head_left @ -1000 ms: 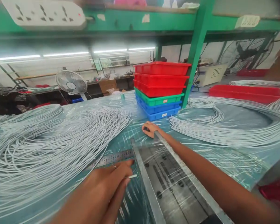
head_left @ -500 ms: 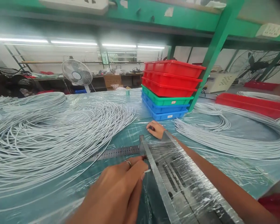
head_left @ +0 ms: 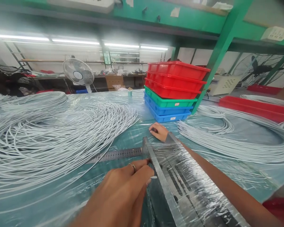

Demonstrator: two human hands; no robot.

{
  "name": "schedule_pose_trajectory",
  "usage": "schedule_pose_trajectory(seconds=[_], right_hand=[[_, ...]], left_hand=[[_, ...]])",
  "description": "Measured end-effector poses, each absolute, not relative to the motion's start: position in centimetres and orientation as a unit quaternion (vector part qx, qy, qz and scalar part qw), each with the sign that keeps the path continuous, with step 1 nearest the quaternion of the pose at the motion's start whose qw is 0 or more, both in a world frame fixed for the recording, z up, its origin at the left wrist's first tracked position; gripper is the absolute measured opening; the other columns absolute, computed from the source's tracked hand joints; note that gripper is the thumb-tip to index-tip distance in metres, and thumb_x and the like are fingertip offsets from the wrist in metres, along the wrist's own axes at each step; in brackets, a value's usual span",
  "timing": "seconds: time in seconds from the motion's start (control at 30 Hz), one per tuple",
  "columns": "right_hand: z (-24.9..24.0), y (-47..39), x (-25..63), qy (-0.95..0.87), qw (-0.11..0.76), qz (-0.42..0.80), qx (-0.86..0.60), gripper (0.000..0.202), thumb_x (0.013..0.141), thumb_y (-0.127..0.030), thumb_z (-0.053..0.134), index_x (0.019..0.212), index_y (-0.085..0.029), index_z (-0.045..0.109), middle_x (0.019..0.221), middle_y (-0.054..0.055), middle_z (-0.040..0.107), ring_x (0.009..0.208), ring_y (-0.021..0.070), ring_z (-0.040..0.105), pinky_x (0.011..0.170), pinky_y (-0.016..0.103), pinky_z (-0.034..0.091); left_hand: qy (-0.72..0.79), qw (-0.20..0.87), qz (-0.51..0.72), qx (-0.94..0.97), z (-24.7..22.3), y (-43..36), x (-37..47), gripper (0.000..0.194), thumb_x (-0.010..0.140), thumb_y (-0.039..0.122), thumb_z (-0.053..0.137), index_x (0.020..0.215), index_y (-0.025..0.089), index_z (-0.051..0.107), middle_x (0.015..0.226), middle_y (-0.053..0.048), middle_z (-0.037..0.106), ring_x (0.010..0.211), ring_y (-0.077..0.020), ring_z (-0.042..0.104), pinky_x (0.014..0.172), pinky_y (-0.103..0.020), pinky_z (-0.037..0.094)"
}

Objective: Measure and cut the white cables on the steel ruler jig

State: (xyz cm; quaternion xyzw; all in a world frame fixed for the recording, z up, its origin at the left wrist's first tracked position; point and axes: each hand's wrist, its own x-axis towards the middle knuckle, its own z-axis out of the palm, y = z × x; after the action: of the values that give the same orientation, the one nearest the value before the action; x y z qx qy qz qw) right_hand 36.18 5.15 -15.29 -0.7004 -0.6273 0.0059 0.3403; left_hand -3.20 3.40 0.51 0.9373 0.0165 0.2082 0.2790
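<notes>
Barely anything has shifted since half a second ago: the left hand point(head_left: 125, 186) has crept a touch further toward the metal frame point(head_left: 180, 183), and the right hand point(head_left: 159, 131) sits where it was at the frame's far end.

Left hand's fingers are bunched narrow, pinching a short white wire end point(head_left: 153, 177) that pokes out just past the fingertips and touches the frame's near rail. There's a ring on one finger. Most of that wire is hidden under the hand, so I can't tell how long it is. The wrist runs off the bottom edge.

Right arm stretches straight out along the frame's right side, hand curled at the far corner. Whether those fingers actually grip something I can't tell, they're folded under and partly behind the frame.

The frame is wrapped in crinkly clear film, so the slots in it are hard to make out. A steel ruler point(head_left: 115, 155) lies flat on the table point(head_left: 132, 135) just beyond the left fingers, butting against the frame. Big loops of white wire point(head_left: 49, 138) spread left of them, stacked trays point(head_left: 172, 91) further beyond the right hand.
</notes>
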Motion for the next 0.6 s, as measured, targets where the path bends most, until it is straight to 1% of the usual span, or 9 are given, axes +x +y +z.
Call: schedule_pose_trajectory(seconds=[0.07, 0.13, 0.2, 0.27, 0.37, 0.5, 0.53, 0.6], right_hand=[[-15.3, 5.2, 36.2, -0.629, 0.339, 0.005, -0.699, 0.014, 0.095, -0.026, 0.061, 0.103, -0.020, 0.071, 0.100, 0.005, 0.059, 0.081, 0.0163, 0.055, 0.080, 0.030, 0.048], [-15.4, 5.2, 36.3, -0.634, 0.335, 0.005, -0.697, 0.014, 0.096, -0.026, 0.060, 0.104, -0.020, 0.070, 0.101, 0.005, 0.059, 0.080, 0.0164, 0.055, 0.080, 0.030, 0.048], [-15.6, 5.3, 36.4, -0.635, 0.332, 0.002, -0.697, 0.015, 0.096, -0.026, 0.060, 0.105, -0.019, 0.070, 0.101, 0.006, 0.059, 0.080, 0.0163, 0.054, 0.080, 0.031, 0.047], [-15.8, 5.5, 36.5, -0.629, 0.333, -0.002, -0.703, 0.015, 0.095, -0.025, 0.060, 0.104, -0.019, 0.070, 0.101, 0.006, 0.058, 0.078, 0.0159, 0.054, 0.079, 0.030, 0.047], [-16.0, 5.7, 36.5, -0.619, 0.338, -0.003, -0.708, 0.014, 0.093, -0.024, 0.060, 0.101, -0.018, 0.069, 0.101, 0.006, 0.059, 0.076, 0.0150, 0.052, 0.077, 0.030, 0.047], [-15.7, 5.5, 36.5, -0.632, 0.329, -0.002, -0.702, 0.014, 0.094, -0.024, 0.059, 0.103, -0.019, 0.069, 0.102, 0.006, 0.060, 0.077, 0.0156, 0.054, 0.079, 0.030, 0.048], [-15.6, 5.4, 36.5, -0.636, 0.325, -0.002, -0.700, 0.014, 0.095, -0.025, 0.059, 0.103, -0.019, 0.069, 0.102, 0.006, 0.060, 0.078, 0.0159, 0.054, 0.080, 0.031, 0.048], [-15.3, 5.3, 36.5, -0.641, 0.318, -0.001, -0.699, 0.015, 0.095, -0.024, 0.059, 0.104, -0.019, 0.069, 0.100, 0.006, 0.060, 0.079, 0.0166, 0.055, 0.080, 0.031, 0.048]], left_hand=[[0.015, 0.271, 0.232, 0.934, 0.7, 3.3, -2.7, 0.033, 0.108, 0.019, 0.033, 0.099, 0.023, 0.064, 0.100, 0.000, 0.072, 0.083, -0.0169, 0.073, 0.065, -0.023, 0.058], [0.021, 0.245, 0.239, 0.940, 0.8, 3.1, -2.6, 0.033, 0.107, 0.020, 0.032, 0.091, 0.022, 0.061, 0.090, -0.001, 0.069, 0.069, -0.0184, 0.070, 0.056, -0.025, 0.056], [0.035, 0.213, 0.229, 0.949, 0.8, 3.0, -2.7, 0.032, 0.107, 0.020, 0.032, 0.093, 0.021, 0.061, 0.094, -0.004, 0.069, 0.069, -0.0209, 0.070, 0.058, -0.028, 0.058], [0.048, 0.199, 0.214, 0.955, 0.7, 2.8, -3.0, 0.031, 0.108, 0.019, 0.031, 0.097, 0.021, 0.061, 0.101, -0.006, 0.070, 0.075, -0.0228, 0.071, 0.064, -0.031, 0.060], [0.066, 0.213, 0.196, 0.955, 0.4, 2.5, -3.2, 0.030, 0.109, 0.017, 0.030, 0.101, 0.021, 0.060, 0.109, -0.005, 0.069, 0.080, -0.0238, 0.072, 0.068, -0.034, 0.061], [0.069, 0.246, 0.180, 0.950, 0.2, 2.3, -3.2, 0.031, 0.110, 0.021, 0.030, 0.100, 0.020, 0.059, 0.123, -0.009, 0.067, 0.079, -0.0233, 0.070, 0.064, -0.035, 0.058], [0.068, 0.252, 0.181, 0.948, 0.1, 2.2, -3.2, 0.031, 0.111, 0.022, 0.030, 0.099, 0.020, 0.059, 0.123, -0.009, 0.067, 0.078, -0.0230, 0.069, 0.064, -0.034, 0.057], [0.068, 0.256, 0.193, 0.945, 0.1, 2.2, -3.2, 0.029, 0.110, 0.019, 0.032, 0.100, 0.020, 0.060, 0.115, -0.008, 0.069, 0.079, -0.0230, 0.070, 0.069, -0.034, 0.058]])
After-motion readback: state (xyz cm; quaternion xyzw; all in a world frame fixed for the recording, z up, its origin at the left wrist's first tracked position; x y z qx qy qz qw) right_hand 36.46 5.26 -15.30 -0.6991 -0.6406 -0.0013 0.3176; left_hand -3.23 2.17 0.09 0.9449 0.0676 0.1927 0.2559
